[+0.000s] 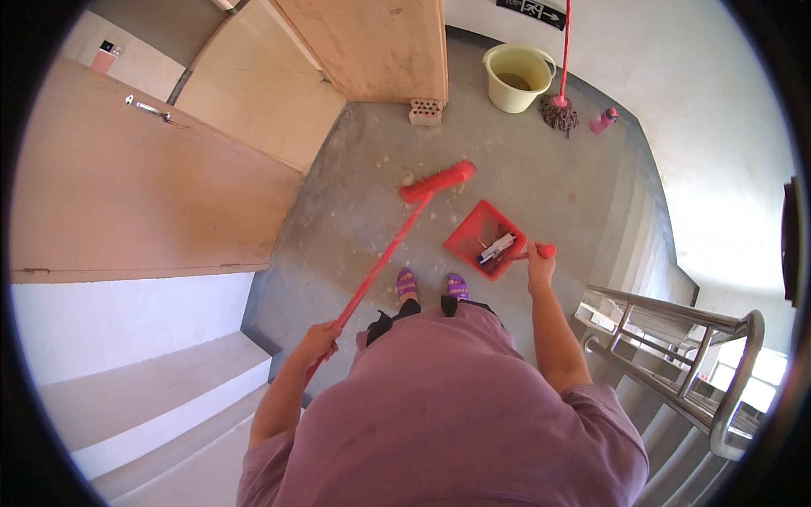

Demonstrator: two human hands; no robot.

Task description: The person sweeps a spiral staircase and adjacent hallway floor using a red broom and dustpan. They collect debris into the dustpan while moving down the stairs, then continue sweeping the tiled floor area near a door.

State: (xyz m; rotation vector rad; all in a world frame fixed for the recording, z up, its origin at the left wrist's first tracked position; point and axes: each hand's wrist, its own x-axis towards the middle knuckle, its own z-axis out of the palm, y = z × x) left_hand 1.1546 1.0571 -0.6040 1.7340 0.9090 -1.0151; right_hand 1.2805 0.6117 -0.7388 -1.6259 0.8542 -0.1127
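Observation:
My left hand is closed around the red handle of a push broom, which slants up and to the right to its wide red head. The broom's bristles face away from me, over the grey floor. My right hand grips the red handle of a long-handled dustpan at its top end. The red dustpan lies in front of my right foot, to the left of that hand. Inside the pan are a white piece of litter and some dark debris. Light specks are scattered on the floor around the broom head.
A pale yellow bucket holding murky liquid, a string mop and a pink bottle stand by the far wall. A perforated brick sits against a wooden door. Steps lie left, a metal stair railing right.

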